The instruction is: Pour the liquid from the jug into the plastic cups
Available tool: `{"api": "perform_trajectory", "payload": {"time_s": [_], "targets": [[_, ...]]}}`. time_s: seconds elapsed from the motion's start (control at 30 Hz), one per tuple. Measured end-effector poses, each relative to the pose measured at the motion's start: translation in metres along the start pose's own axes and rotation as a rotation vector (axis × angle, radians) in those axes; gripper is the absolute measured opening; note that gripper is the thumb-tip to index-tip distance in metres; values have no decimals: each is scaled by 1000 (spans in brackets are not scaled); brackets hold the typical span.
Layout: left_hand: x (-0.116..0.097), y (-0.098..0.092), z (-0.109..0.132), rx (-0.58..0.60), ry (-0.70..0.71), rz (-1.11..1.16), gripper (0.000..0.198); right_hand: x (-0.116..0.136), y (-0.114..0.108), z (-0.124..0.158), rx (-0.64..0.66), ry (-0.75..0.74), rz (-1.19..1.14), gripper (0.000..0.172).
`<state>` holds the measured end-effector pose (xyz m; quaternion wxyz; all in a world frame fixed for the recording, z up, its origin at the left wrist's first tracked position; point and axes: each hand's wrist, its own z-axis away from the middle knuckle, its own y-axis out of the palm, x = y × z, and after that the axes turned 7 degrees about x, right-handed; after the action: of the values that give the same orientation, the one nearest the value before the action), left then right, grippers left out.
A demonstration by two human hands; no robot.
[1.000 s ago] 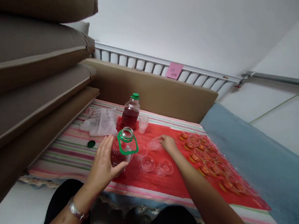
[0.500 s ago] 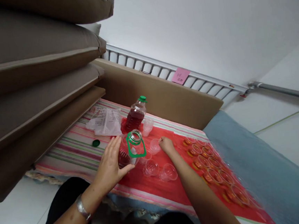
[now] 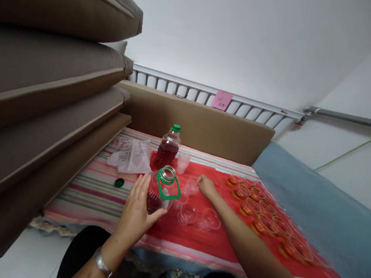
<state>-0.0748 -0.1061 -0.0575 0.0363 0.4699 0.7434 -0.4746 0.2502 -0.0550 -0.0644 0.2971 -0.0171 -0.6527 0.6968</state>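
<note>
My left hand point(image 3: 138, 208) is wrapped around the side of a clear plastic jug point(image 3: 154, 198) holding dark red liquid. The jug has no cap on its mouth, and a green carrying ring hangs at its neck. My right hand point(image 3: 206, 185) is closed, its curled fingers at the rim of a clear plastic cup point(image 3: 192, 185); the exact grip is partly hidden. Nearer to me stand more clear cups, one point(image 3: 188, 214) in front of the jug and another point(image 3: 209, 220) to its right. A second jug point(image 3: 168, 148) of red liquid, green cap on, stands behind.
Several cups point(image 3: 267, 224) of orange-amber liquid fill the right side of the red sheet point(image 3: 195, 248). A stack of clear cups point(image 3: 183, 161) stands by the capped jug. Left lie a green cap point(image 3: 119, 182) and a plastic bag point(image 3: 133, 156). Large cushions point(image 3: 50, 77) tower at left.
The view has tilted slightly, so the scene sits a little lower. Both hands keep nearly the same places at the jug and the cup.
</note>
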Motion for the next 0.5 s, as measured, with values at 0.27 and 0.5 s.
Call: {"api": "perform_trajectory", "payload": {"time_s": [0.27,0.5], "targets": [[-1,0,-1,-20,11,4,90,9,-14,10,-162,-8,-77,18],[2,1,0,-23,16,3,90,-9,-31,10,-223,38,-105,20]]}}
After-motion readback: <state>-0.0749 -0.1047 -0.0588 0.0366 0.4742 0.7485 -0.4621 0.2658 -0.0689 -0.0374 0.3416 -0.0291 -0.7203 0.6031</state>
